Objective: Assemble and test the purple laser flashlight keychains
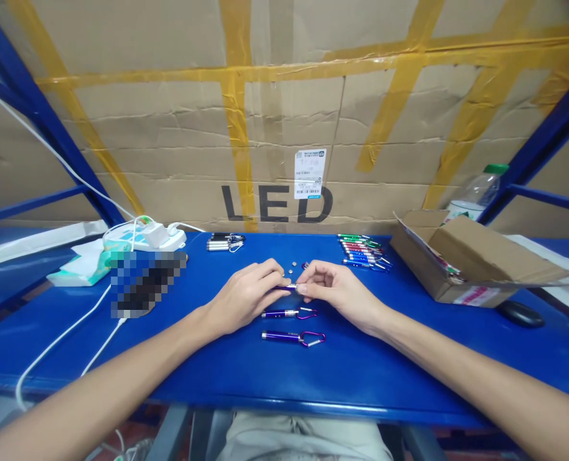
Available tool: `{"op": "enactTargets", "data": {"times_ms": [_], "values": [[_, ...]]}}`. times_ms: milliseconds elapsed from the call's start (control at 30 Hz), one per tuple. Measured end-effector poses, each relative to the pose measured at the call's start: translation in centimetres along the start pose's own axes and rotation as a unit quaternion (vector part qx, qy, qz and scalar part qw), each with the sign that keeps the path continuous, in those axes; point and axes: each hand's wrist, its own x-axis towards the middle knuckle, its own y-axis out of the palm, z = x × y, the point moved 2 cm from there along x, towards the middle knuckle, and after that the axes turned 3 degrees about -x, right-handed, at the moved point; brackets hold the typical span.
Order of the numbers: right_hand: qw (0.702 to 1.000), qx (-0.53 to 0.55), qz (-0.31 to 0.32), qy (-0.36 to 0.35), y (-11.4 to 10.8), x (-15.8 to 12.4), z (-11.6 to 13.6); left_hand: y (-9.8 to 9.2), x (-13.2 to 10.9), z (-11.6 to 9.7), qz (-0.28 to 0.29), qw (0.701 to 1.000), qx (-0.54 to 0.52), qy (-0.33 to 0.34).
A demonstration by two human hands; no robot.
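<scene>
Between my fingertips lies a purple penlight (pixel 288 288), its silver end toward the right. My left hand (pixel 251 291) pinches its left part, and my right hand (pixel 335 288) is closed on the right end. Just beyond them sit small silver button cells (pixel 291 271) on the blue table. A purple carabiner clip (pixel 304 265) shows partly behind my right fingers. Nearer to me, a purple penlight with a silver section and clip (pixel 280 314) lies sideways. Below it is another purple penlight (pixel 281 336) with a carabiner at its right end.
Green, red and blue penlights (pixel 363 250) lie in a row at the back right, black and silver ones (pixel 224 241) at the back left. An open cardboard box (pixel 457 256) and a black mouse (pixel 520 314) are right. Left are a power strip (pixel 169 239), white cables and tissues (pixel 85 262).
</scene>
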Motion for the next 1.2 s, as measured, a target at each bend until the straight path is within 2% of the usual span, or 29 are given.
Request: {"op": "enactTargets", "data": {"times_ms": [67,133,233,300,367,500,567,633,700,800,933,1033,1200], "values": [[0.999,-0.033,0.001,-0.026,-0.1,-0.1,0.1,0.0,0.2,0.1,-0.006,0.999,-0.041,-0.022],[0.987,-0.129,-0.012,-0.091,-0.1,-0.2,0.5,0.2,0.4,0.1,-0.003,0.994,-0.09,-0.063],[0.938,-0.298,-0.036,-0.175,0.0,-0.6,1.1,0.6,0.7,0.2,0.017,0.983,-0.129,-0.132],[0.922,-0.34,-0.038,-0.182,0.2,-0.8,1.3,0.8,0.7,0.2,0.016,0.981,-0.128,-0.148],[0.937,-0.316,-0.025,-0.146,0.5,-0.8,1.3,0.7,0.6,0.1,0.005,0.986,-0.107,-0.126],[0.983,-0.172,0.025,-0.049,0.9,-0.7,0.8,0.6,0.0,0.0,-0.008,0.999,-0.026,-0.03],[0.991,-0.122,0.049,-0.02,0.9,-0.5,0.6,0.6,-0.1,0.0,-0.009,1.0,0.006,-0.001],[0.989,-0.136,0.058,-0.025,0.5,-0.4,0.5,0.6,0.0,0.1,-0.002,1.0,0.003,-0.009],[0.972,-0.22,0.041,-0.072,-0.3,-0.3,0.6,0.6,0.2,0.3,0.008,0.998,-0.034,-0.049],[0.907,-0.39,0.005,-0.156,-2.0,-0.3,0.8,0.5,0.5,0.6,0.011,0.986,-0.105,-0.133],[0.85,-0.498,0.059,-0.158,-3.5,-0.3,0.4,0.3,0.6,0.8,0.007,0.963,-0.175,-0.204],[0.83,-0.526,0.085,-0.161,-3.5,-0.4,0.3,0.4,0.6,0.9,0.011,0.955,-0.202,-0.219],[0.828,-0.532,0.084,-0.157,-2.4,-0.7,0.4,0.6,0.5,0.9,0.026,0.953,-0.209,-0.218]]}}
